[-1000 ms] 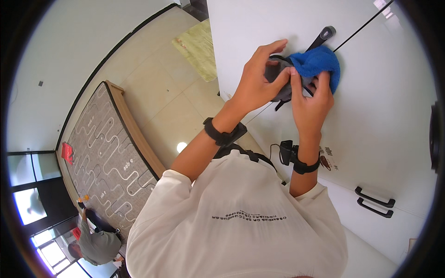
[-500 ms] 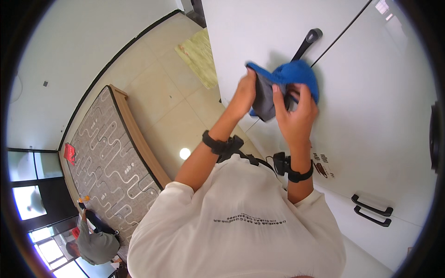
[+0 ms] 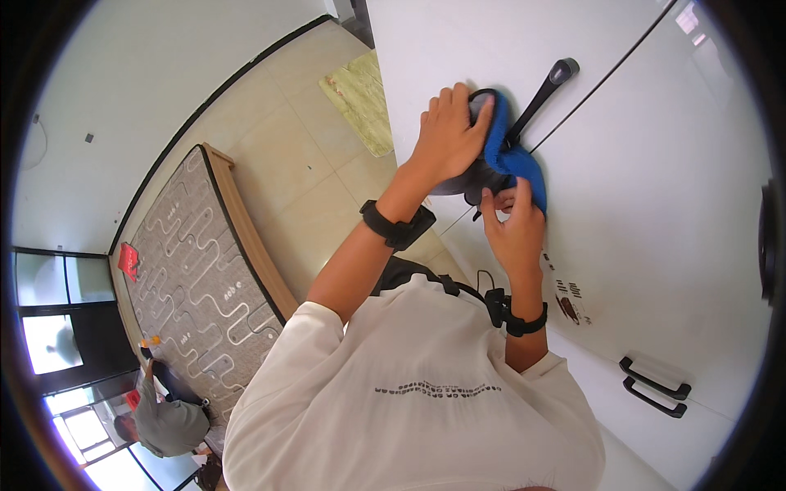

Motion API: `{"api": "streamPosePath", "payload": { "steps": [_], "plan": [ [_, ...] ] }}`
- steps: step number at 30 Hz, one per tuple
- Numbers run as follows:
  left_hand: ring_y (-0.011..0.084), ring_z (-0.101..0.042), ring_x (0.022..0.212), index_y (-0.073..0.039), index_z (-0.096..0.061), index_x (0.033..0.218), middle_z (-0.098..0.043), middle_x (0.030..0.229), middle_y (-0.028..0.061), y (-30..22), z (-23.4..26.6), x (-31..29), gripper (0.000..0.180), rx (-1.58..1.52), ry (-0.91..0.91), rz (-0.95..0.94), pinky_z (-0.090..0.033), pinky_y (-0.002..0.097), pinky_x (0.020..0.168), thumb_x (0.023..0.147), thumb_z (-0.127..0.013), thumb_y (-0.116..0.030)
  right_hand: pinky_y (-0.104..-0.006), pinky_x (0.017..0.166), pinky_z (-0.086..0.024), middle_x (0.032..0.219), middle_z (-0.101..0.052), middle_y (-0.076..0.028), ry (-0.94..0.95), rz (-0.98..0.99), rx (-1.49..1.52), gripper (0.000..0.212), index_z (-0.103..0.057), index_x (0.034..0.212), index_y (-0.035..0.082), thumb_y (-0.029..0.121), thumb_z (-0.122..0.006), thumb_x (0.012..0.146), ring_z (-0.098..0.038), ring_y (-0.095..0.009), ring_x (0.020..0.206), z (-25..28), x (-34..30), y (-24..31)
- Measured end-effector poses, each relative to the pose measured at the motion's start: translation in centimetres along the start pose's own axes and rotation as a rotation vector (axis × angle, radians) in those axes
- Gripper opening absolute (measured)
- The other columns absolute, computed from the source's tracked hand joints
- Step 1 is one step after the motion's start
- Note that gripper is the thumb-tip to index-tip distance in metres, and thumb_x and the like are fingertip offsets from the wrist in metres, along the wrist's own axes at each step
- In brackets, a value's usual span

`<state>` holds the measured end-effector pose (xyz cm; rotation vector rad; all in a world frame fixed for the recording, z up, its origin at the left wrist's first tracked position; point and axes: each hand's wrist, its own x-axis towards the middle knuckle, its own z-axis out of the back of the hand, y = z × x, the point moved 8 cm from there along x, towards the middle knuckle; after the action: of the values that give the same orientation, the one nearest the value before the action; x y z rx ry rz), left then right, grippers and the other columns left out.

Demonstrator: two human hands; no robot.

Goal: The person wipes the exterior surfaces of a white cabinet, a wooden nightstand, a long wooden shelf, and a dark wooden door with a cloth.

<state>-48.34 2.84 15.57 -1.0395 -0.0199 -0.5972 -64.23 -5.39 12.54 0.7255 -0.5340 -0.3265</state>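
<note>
A blue fuzzy cloth pad [image 3: 530, 170] with a dark grey backing is bent in my hands, in front of a white cabinet front. My left hand [image 3: 449, 137] grips its left part, the thumb along the upper edge and the fingers over the grey side. Below and to the right, my right hand [image 3: 517, 233] is closed at the pad's lower edge, thumb and fingers pinching by a small black part. Past the blue edge sticks out a black handle [image 3: 542, 100] with a rounded end. Whether the handle joins the pad is hidden.
The white cabinet [image 3: 647, 196] has a dark seam and black bar handles [image 3: 655, 389] lower right. On the left stands a bed with a patterned grey mattress [image 3: 192, 262]. A yellow-green mat [image 3: 360, 102] lies on the tiled floor. Another person [image 3: 168, 421] is at the lower left.
My left hand has moved up and spread over the grey side. My right hand has shifted lower along the edge. The pad has turned, showing less of its blue face and more of the handle.
</note>
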Motion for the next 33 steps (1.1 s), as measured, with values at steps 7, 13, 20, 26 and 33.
{"api": "streamPosePath", "payload": {
  "steps": [7,13,20,26,33],
  "plan": [
    [0.0372,-0.04,0.117,-0.002,-0.048,0.117,-0.047,0.12,0.0188,4.5,0.2,-0.4,0.049,-0.079,-0.338,0.141,-0.027,0.0515,0.099,0.094,-0.056,-0.045,-0.039,0.077,-0.053,0.101,-0.069,-0.015,-0.02,0.028,0.095,0.039,-0.056,0.122,0.0,0.017,-0.067,0.089,-0.068,-0.029,0.088,0.4,-0.4,-0.5],
    [0.0058,-0.045,0.066,-0.006,-0.051,0.089,-0.051,0.072,-0.0022,-3.3,4.1,2.3,0.036,-0.67,-0.283,-0.112,-0.035,0.0224,0.059,0.086,-0.077,-0.03,-0.035,0.088,-0.052,0.113,-0.066,-0.018,-0.308,0.376,0.009,0.035,-0.053,0.116,-0.005,0.011,-0.07,0.09,-0.065,-0.025,0.099,8.2,-0.7,6.7],
    [0.012,-0.051,0.059,0.0,-0.057,0.091,-0.057,0.067,0.0045,-7.4,1.8,0.1,0.023,-0.612,-0.233,-0.198,-0.043,0.0274,0.057,0.09,-0.07,-0.019,-0.0399,0.094,-0.049,0.111,-0.066,-0.023,-0.033,-0.092,0.247,0.042,-0.052,0.121,-0.005,0.017,-0.069,0.09,-0.066,-0.032,0.105,5.8,-2.1,0.1],
    [0.0257,-0.056,0.078,-0.001,-0.056,0.104,-0.057,0.093,0.0116,-3.3,-1.2,-4.3,0.025,-0.433,-0.212,-0.305,-0.047,0.0337,0.071,0.084,-0.069,-0.01,-0.0426,0.097,-0.047,0.122,-0.062,-0.026,0.331,-0.16,0.124,0.059,-0.042,0.141,0.001,0.022,-0.065,0.091,-0.063,-0.038,0.11,-1.4,-5.2,-7.0],
    [0.023,-0.056,0.08,-0.001,-0.059,0.097,-0.057,0.091,0.0111,-4.5,-0.8,-3.9,0.028,-0.405,-0.29,-0.396,-0.047,0.0316,0.071,0.077,-0.078,-0.006,-0.042,0.096,-0.048,0.12,-0.064,-0.022,0.188,-0.12,0.037,0.053,-0.046,0.136,0.003,0.022,-0.066,0.091,-0.064,-0.038,0.107,1.9,-4.5,-4.2]
  ]
}}
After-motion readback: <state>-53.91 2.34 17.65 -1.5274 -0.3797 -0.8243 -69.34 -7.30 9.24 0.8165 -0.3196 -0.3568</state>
